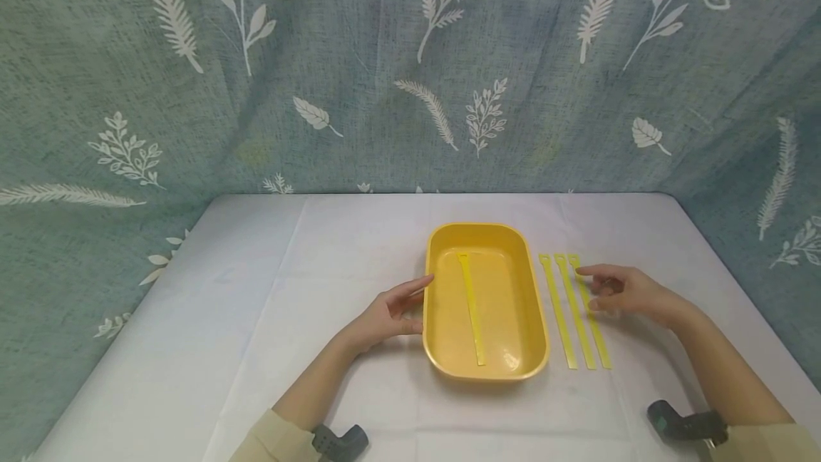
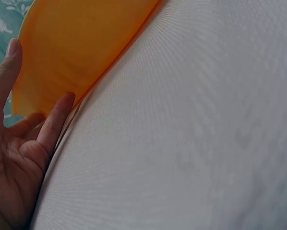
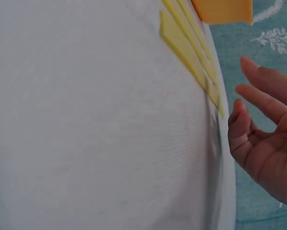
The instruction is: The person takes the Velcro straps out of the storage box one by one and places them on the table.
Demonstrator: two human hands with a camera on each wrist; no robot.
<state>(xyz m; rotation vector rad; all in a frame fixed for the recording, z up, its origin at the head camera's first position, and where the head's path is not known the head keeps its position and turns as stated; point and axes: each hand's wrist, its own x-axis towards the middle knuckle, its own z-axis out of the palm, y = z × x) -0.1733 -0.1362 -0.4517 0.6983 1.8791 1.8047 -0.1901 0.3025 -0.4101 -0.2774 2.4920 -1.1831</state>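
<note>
A yellow-orange plastic tray stands right of the table's middle. Inside it lies one flat yellow strip with a wider, slotted far end. My left hand is at the tray's left side, its extended fingers against the wall. To the right of the tray, three matching strips lie side by side: a left one, a middle one and a right one. Over the right strip's upper part hovers my right hand, fingers loosely bent; in the right wrist view nothing is between them.
White cloth covers the table. A green-blue curtain with white leaf prints hangs behind it and along both sides. Dark devices are strapped at the left wrist and the right wrist.
</note>
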